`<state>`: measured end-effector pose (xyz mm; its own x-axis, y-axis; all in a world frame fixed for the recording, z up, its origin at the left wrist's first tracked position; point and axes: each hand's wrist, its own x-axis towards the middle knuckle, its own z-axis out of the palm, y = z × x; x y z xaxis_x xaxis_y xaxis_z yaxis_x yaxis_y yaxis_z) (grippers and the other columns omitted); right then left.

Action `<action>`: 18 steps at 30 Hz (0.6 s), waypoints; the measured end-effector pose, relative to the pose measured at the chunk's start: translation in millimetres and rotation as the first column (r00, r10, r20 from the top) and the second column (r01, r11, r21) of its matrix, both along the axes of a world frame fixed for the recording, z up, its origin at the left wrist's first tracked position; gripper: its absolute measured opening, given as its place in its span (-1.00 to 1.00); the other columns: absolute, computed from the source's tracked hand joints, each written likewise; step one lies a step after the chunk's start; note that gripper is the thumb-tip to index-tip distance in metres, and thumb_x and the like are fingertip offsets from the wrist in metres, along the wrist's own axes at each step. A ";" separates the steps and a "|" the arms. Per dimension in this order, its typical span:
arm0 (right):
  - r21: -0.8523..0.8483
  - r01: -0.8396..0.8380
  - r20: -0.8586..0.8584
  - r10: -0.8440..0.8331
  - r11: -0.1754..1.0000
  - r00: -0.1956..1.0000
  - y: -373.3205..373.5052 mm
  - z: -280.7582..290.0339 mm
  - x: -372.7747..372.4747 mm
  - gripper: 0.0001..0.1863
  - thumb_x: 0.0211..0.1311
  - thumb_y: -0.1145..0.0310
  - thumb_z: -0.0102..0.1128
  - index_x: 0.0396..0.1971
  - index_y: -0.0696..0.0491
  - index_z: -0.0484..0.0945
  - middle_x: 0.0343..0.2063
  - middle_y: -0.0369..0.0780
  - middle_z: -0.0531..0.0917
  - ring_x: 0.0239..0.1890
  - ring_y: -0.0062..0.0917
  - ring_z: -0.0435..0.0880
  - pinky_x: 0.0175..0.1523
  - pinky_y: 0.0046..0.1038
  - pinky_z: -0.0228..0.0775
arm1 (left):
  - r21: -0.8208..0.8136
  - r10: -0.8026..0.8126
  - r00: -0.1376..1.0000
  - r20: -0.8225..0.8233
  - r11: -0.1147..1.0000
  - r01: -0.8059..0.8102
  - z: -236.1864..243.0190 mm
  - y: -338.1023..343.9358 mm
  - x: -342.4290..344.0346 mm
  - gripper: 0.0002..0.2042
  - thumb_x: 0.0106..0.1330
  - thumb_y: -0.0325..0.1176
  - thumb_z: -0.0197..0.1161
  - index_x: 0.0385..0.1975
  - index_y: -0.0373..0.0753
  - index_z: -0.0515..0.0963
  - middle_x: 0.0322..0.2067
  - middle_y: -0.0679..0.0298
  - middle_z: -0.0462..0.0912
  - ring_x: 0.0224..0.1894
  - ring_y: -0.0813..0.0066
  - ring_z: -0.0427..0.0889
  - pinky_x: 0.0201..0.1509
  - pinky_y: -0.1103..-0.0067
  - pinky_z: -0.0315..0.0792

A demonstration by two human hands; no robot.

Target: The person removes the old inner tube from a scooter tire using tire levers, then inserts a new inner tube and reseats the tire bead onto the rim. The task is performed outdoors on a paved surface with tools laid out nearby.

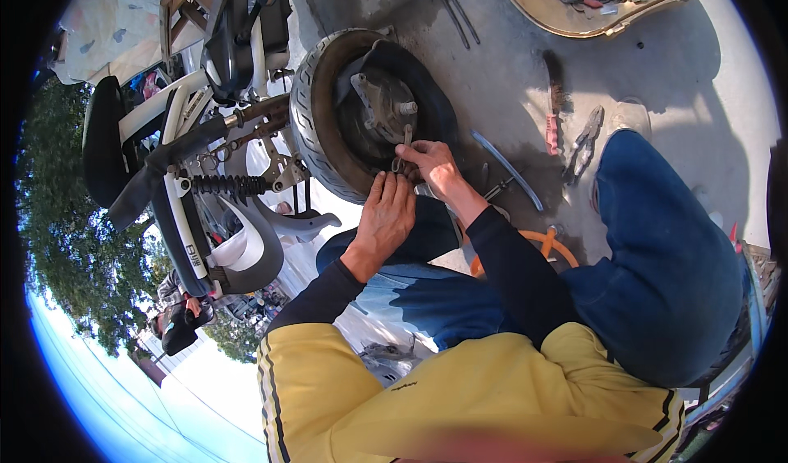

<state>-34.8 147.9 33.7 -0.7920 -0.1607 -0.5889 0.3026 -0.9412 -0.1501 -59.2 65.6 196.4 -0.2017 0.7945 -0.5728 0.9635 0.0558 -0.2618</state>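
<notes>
Left hand (386, 217): fingers together at the near edge of the tyre (310, 126); cannot tell if gripping. Right hand (435, 167), nearer the axle end (408, 108), pinches a slim metal piece (407, 135), long axis running away from the body, toward that axle. Beyond: hub plate (382, 116), inside the tyre.

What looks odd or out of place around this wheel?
A black rubber tube bulges loosely out of the tire; that looks odd because you'd expect it tucked inside. Dark, damp-looking patches also mark the pale floor; I can't tell what made them.
</notes>
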 end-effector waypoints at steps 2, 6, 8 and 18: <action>-0.077 0.037 0.000 -0.037 0.996 0.999 1.4 5.4 1.1 -0.70 0.32 0.26 0.51 -0.30 0.24 0.73 -0.50 -0.25 0.71 -0.49 -0.61 0.63 -0.32 -0.54 0.46 | 0.025 0.003 1.000 0.010 1.000 -0.003 -0.5 -2.5 1.9 -0.62 0.29 -0.42 0.18 0.06 -0.47 0.64 0.04 -0.09 0.66 0.22 0.01 0.61 0.52 0.15 0.32; -0.122 0.049 0.028 -0.046 0.991 0.999 -4.3 7.1 -0.1 -0.70 0.28 0.24 0.56 -0.30 0.21 0.74 -0.50 -0.26 0.70 -0.49 -0.62 0.60 -0.31 -0.54 0.42 | 0.055 -0.009 1.000 -0.005 0.998 0.010 -0.2 0.1 -1.9 -0.66 0.25 -0.42 0.20 -0.02 -0.45 0.66 -0.05 -0.05 0.68 0.13 0.07 0.63 0.48 0.17 0.36; -0.135 0.046 0.017 -0.044 0.990 0.999 -3.6 5.0 -2.6 -0.68 0.28 0.23 0.57 -0.27 0.20 0.73 -0.48 -0.25 0.71 -0.48 -0.62 0.61 -0.30 -0.55 0.45 | 0.058 -0.011 1.000 -0.007 0.998 0.012 -2.0 4.2 -6.8 -0.69 0.23 -0.41 0.21 -0.08 -0.42 0.66 -0.09 -0.01 0.68 0.07 0.11 0.64 0.44 0.19 0.39; 0.142 -0.056 -0.113 0.073 0.988 0.991 18.1 6.3 -2.2 -0.62 0.41 0.16 0.45 -0.39 0.22 0.75 -0.58 -0.30 0.64 -0.53 -0.67 0.48 -0.40 -0.54 0.26 | 0.100 -0.108 0.994 0.000 0.989 0.107 3.3 -1.6 -18.8 -0.66 0.22 -0.38 0.21 -0.07 -0.44 0.67 -0.08 -0.03 0.73 0.07 0.11 0.67 0.41 0.21 0.44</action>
<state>-37.0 166.0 39.9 -0.8477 -0.1373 -0.5124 0.3344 -0.8881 -0.3153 -78.0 64.0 199.7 -0.1088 0.8646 -0.4906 0.9668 -0.0229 -0.2547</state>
